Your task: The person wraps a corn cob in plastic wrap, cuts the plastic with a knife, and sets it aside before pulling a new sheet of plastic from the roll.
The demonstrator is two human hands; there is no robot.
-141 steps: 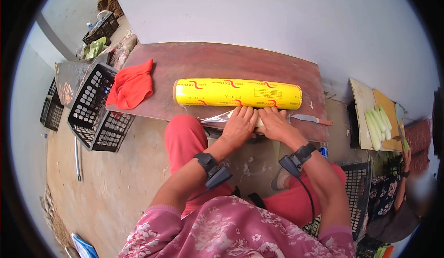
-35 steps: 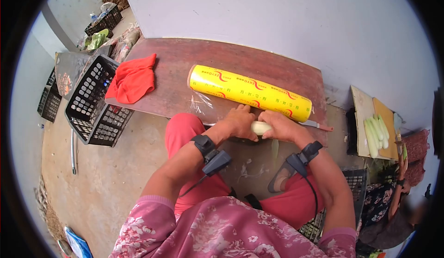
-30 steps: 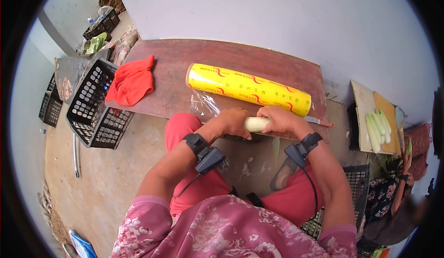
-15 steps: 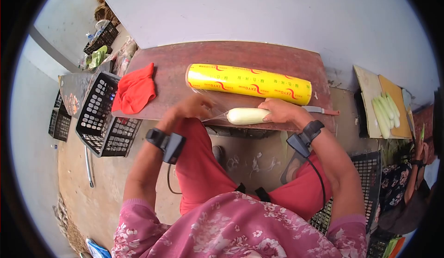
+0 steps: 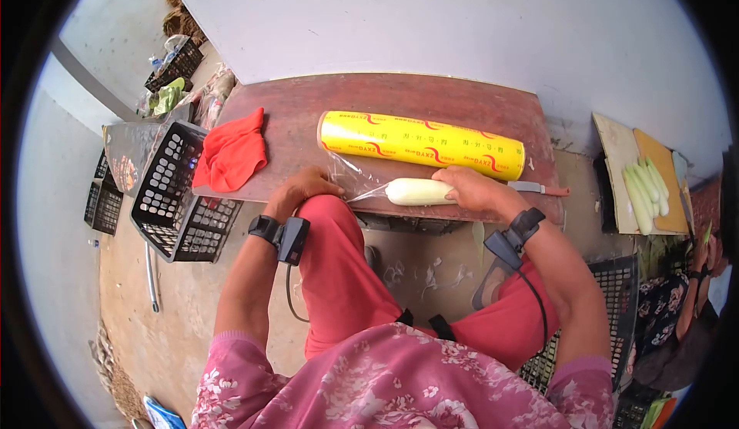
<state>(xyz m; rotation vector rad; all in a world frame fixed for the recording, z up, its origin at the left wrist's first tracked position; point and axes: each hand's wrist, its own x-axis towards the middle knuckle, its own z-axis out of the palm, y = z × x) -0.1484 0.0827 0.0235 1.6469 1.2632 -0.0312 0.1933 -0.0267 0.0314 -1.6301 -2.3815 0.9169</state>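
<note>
Left hand (image 5: 309,184): we had it at the table's (image 5: 385,94) near edge, beside our left knee (image 5: 331,217); whether it gripped the clear film (image 5: 350,173), we could not tell.
Right hand (image 5: 471,184): we grasped the pale vegetable (image 5: 416,192) by its right end.
Vegetable's place: lengthwise along the near edge, its left tip meeting the film.
Knife (image 5: 535,188): we saw it by the near right corner.
Red cloth (image 5: 235,152): it lay bunched at the left edge.
Yellow roll (image 5: 422,144): it lay beyond the vegetable.

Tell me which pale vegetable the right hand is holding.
The lone vegetable at the table's front edge, with the right hand on its right end; the others lie bunched on boards at far right.
</note>
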